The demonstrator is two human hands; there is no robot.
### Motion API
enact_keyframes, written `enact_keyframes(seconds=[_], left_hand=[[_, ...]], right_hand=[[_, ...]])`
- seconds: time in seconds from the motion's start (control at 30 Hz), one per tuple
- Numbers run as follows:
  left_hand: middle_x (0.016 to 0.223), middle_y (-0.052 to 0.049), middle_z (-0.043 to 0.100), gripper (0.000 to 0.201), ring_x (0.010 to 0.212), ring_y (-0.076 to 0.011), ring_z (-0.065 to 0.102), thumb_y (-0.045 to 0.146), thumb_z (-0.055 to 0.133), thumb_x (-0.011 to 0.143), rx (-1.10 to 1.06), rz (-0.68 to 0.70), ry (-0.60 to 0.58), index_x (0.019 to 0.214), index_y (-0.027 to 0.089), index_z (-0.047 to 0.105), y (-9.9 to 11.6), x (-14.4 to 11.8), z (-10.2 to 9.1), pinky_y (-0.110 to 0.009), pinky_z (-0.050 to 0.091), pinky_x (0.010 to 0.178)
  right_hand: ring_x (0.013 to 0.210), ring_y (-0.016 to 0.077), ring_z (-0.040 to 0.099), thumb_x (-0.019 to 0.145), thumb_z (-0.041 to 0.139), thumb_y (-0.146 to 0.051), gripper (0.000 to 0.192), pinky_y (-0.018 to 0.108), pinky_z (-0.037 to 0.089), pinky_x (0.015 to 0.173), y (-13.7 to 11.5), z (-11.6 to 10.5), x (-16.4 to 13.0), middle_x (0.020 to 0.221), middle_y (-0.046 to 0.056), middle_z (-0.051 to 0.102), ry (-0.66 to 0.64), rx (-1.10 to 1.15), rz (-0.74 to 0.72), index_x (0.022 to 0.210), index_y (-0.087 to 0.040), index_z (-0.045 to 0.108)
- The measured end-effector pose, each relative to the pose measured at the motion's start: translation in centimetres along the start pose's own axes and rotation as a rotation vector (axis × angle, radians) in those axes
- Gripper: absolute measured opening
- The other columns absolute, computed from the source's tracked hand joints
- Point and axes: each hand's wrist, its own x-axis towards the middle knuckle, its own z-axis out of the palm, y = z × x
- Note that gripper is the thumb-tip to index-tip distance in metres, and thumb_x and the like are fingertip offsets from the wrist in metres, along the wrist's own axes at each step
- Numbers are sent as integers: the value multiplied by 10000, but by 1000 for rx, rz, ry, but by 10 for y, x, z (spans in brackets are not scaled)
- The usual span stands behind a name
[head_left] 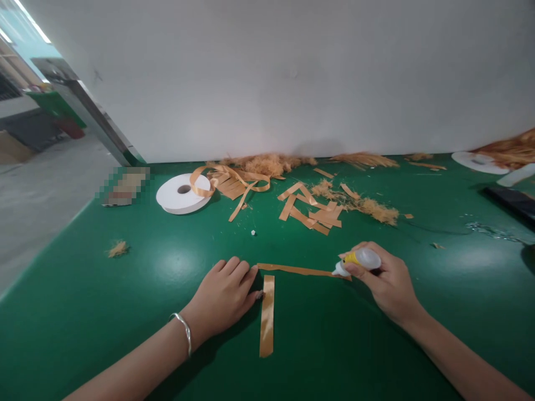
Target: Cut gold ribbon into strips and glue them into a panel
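A small glue bottle (363, 258) with a yellow label and white nozzle is gripped in my right hand (390, 281). Its tip points down at the right end of a narrow golden-brown ribbon strip (298, 270), which lies crosswise on the green table. Curled fingers of my left hand (223, 295) press on the strip's left end. A wider, shiny ribbon piece (267, 317) lies lengthwise just below the strip, its upper end beside my left thumb. A silver bangle (186, 331) circles my left wrist.
Behind my hands lie several cut ribbon pieces (313, 209), frayed fibre tufts (271, 164) and a white reel (179, 203) with loose ribbon (251, 186). A dark flat device (512, 203) and a thin chain (497, 231) are at right. A grey wall (292, 83) bounds the back.
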Motion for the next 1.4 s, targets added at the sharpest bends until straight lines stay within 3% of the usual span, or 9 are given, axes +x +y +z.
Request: enact_keyframes(seconds=[0.5, 0.73, 0.9, 1.03, 1.13, 1.23, 1.4], left_hand=[[874, -95, 574, 356, 798, -229, 500, 341, 431, 910, 10, 5, -8, 1113, 86, 575, -1, 0, 2, -356, 421, 666], [863, -94, 571, 358, 799, -232, 502, 342, 444, 905, 17, 6, 2, 1105, 80, 584, -1, 1, 3, -357, 418, 671], [872, -92, 573, 356, 796, -230, 500, 341, 441, 905, 10, 1, -11, 1107, 85, 584, -1, 0, 1, -357, 417, 672], [872, -93, 571, 360, 800, -231, 500, 342, 437, 906, 4, -4, -18, 1112, 85, 580, 0, 0, 0, -361, 414, 672], [873, -92, 569, 370, 802, -233, 498, 352, 431, 909, 2, -5, -14, 1118, 84, 578, 0, -1, 1, -363, 407, 663], [883, -92, 566, 384, 813, -232, 495, 368, 422, 914, -12, -9, -7, 1113, 81, 580, 0, -3, 3, -359, 400, 660], [869, -85, 557, 389, 803, -225, 485, 382, 397, 922, -30, -9, 7, 1095, 89, 585, 0, -6, 4, -355, 384, 644]], right_hand=[[534, 177, 562, 748, 629, -455, 256, 264, 357, 421, 19, -21, -9, 616, 29, 630, 77, -80, -4, 692, -211, 576], [413, 125, 477, 794, 589, -461, 272, 247, 341, 390, 14, -23, -8, 554, -3, 580, 61, -258, -214, 690, -211, 563], [454, 124, 521, 810, 584, -448, 231, 250, 363, 425, 0, -37, -7, 693, 22, 637, 92, -415, -427, 797, -218, 587], [458, 128, 491, 767, 614, -487, 260, 262, 357, 432, -11, -46, -4, 665, 12, 612, 95, -373, -333, 755, -231, 573], [464, 131, 473, 759, 617, -486, 261, 259, 353, 418, -20, -36, 1, 617, -1, 567, 69, -119, -110, 749, -230, 564], [443, 109, 433, 766, 615, -468, 258, 240, 337, 395, -33, -12, 9, 603, -19, 524, -6, 162, 56, 754, -220, 546], [489, 98, 435, 776, 606, -460, 270, 233, 357, 440, -57, 33, 25, 672, -3, 537, -201, 266, 34, 774, -196, 551]])
